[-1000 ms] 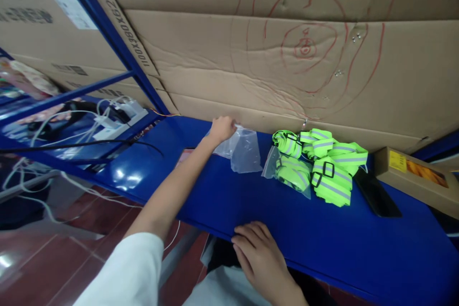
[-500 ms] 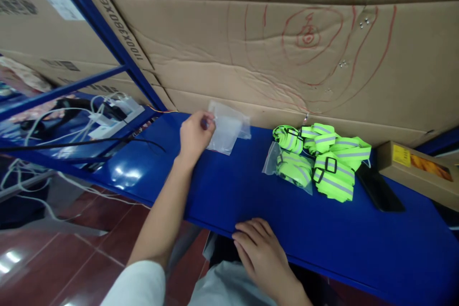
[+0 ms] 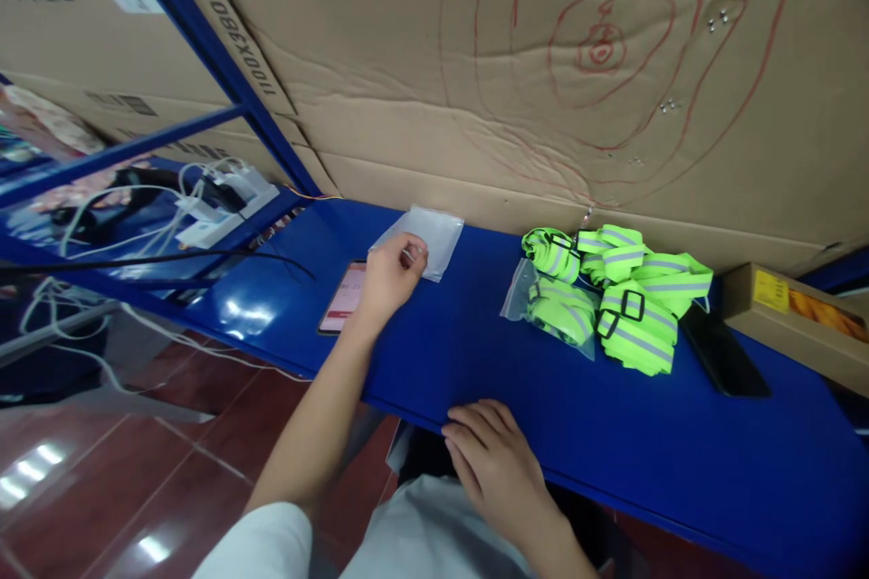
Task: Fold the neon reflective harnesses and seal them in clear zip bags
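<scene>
My left hand (image 3: 390, 276) is closed in a pinch on the near edge of a stack of clear plastic bags (image 3: 424, 237) lying flat on the blue shelf (image 3: 475, 353). My right hand (image 3: 492, 466) rests on the shelf's front edge, fingers stretched flat and holding nothing. To the right lies a pile of neon green reflective straps (image 3: 628, 289), with one strap sealed in a clear bag (image 3: 553, 308).
A phone with a lit pink screen (image 3: 343, 296) lies left of my left hand. A black phone (image 3: 726, 353) and a cardboard box (image 3: 794, 321) lie at the right. Large cardboard sheets (image 3: 475, 90) stand behind. Power strips and cables (image 3: 210, 208) fill the left shelf.
My left hand lifted the clear bags off the shelf, carried them left, then set them down flat closer to the cardboard. The pink-screened phone is now uncovered. My right hand stayed put.
</scene>
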The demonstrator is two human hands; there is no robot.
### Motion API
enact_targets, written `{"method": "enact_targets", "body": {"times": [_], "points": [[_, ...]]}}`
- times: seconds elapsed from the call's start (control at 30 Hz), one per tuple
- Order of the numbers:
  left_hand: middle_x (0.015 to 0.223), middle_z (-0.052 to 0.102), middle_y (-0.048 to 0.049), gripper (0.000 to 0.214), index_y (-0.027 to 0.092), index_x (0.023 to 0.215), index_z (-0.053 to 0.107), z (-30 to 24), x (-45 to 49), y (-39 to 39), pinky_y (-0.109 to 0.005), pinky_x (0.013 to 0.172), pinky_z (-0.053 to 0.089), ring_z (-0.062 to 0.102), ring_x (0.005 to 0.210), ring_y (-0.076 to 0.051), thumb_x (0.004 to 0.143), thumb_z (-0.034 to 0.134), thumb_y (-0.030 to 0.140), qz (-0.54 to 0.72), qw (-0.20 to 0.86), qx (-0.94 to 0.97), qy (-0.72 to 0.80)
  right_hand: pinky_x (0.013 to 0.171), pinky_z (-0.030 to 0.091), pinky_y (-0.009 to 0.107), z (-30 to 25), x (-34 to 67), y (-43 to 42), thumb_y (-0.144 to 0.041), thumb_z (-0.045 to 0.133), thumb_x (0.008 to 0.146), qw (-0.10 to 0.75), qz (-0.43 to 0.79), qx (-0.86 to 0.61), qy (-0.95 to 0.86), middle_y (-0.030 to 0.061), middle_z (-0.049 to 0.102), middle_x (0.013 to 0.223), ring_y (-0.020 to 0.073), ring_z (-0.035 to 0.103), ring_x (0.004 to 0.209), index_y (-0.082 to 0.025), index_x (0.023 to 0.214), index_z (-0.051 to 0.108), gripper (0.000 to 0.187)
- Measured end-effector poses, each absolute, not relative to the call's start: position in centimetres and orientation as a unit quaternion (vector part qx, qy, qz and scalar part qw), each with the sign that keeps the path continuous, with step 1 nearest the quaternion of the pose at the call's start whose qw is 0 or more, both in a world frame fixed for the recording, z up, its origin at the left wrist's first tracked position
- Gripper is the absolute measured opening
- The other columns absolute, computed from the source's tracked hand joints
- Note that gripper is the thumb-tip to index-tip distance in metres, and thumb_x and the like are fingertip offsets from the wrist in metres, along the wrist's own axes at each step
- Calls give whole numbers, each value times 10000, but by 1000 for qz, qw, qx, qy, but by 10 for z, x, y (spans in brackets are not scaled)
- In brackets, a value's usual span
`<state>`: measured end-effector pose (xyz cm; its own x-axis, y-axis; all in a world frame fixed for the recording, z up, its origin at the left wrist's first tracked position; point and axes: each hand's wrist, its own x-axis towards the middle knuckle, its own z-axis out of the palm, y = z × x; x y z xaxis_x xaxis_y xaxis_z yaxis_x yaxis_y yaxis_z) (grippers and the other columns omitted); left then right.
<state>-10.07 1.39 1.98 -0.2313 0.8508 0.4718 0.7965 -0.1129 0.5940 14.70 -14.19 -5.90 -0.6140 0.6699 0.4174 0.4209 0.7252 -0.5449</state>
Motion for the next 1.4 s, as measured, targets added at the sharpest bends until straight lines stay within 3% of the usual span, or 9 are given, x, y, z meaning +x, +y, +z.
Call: {"method": "enact_targets", "body": {"times": [0.13, 0.27, 0.43, 0.63, 0.87, 1.03, 1.17, 1.3, 1.4], "points": [[1263, 667, -129, 233, 205, 1107, 711, 30, -96, 28, -453, 1082, 479, 624, 1200, -296, 968, 567, 324, 358, -33, 660, 660, 1059, 503, 458, -59, 148, -142, -117, 553, 1004, 306, 203, -309, -877, 38, 734, 1175, 219, 661, 1085, -211, 1133, 664, 194], [1729, 233, -141, 575, 234, 1543, 478, 18, -100, 75, -610, 1282, 120, 162, 1603, -388, 1037, 472, 506, 125, -34, 732, 669, 1069, 501, 455, -58, 149, -142, -121, 561, 1005, 306, 194, -307, -880, 44, 738, 1167, 212, 665, 1081, -211, 1125, 673, 187], [1733, 172, -215, 820, 198, 1651, 302, -20, -120, 123, -720, 1232, 123, 130, 1602, -451, 999, 420, 682, 53, 55, 704, 706, 1050, 514, 446, -56, 148, -141, -122, 560, 1004, 313, 186, -310, -878, 49, 747, 1160, 217, 678, 1061, -210, 1113, 684, 188], [1757, 68, -168, 856, 235, 1677, 201, -45, -132, 134, -698, 1248, 99, 66, 1619, -412, 997, 332, 739, 54, 82, 690, 717, 1063, 506, 425, -56, 147, -141, -132, 603, 992, 305, 179, -317, -880, 51, 751, 1157, 204, 681, 1077, -203, 1127, 689, 176], [1646, 387, -216, 604, 134, 1531, 461, -28, -127, 132, -710, 1183, 259, 367, 1500, -392, 1094, 354, 536, 74, 74, 696, 710, 1059, 509, 422, -53, 149, -140, -147, 605, 995, 305, 166, -309, -885, 57, 753, 1158, 200, 671, 1079, -196, 1105, 702, 154], [1605, 415, -230, 489, 130, 1510, 442, -6, -110, 119, -769, 1195, 95, 365, 1485, -394, 1091, 405, 380, 149, -20, 707, 691, 1046, 509, 393, -52, 147, -141, -170, 585, 1015, 308, 161, -316, -883, 36, 758, 1137, 182, 669, 1042, -196, 1083, 707, 142], [1436, 555, -259, 474, 94, 1476, 481, 13, -81, 105, -687, 1196, 240, 508, 1379, -394, 1086, 277, 269, 193, -36, 731, 654, 1056, 504, 389, -52, 148, -143, -196, 585, 1021, 287, 175, -314, -888, 40, 753, 1152, 178, 663, 1061, -206, 1100, 701, 141], [1389, 646, -68, 378, 296, 1393, 608, 12, -35, 66, -375, 1139, 451, 606, 1304, -233, 1072, 435, 398, 178, 27, 849, 498, 997, 538, 373, -37, 171, -127, -226, 552, 1036, 291, 204, -317, -879, 41, 743, 1208, 187, 670, 1091, -249, 1173, 689, 196], [1458, 604, -100, 401, 312, 1408, 604, -4, -8, 35, -449, 1146, 449, 578, 1352, -281, 1040, 525, 451, 185, 76, 931, 306, 1048, 505, 474, -18, 202, -90, -227, 538, 1037, 274, 59, -396, -875, 115, 698, 1317, 269, 633, 1218, -224, 1333, 640, 313]]}}
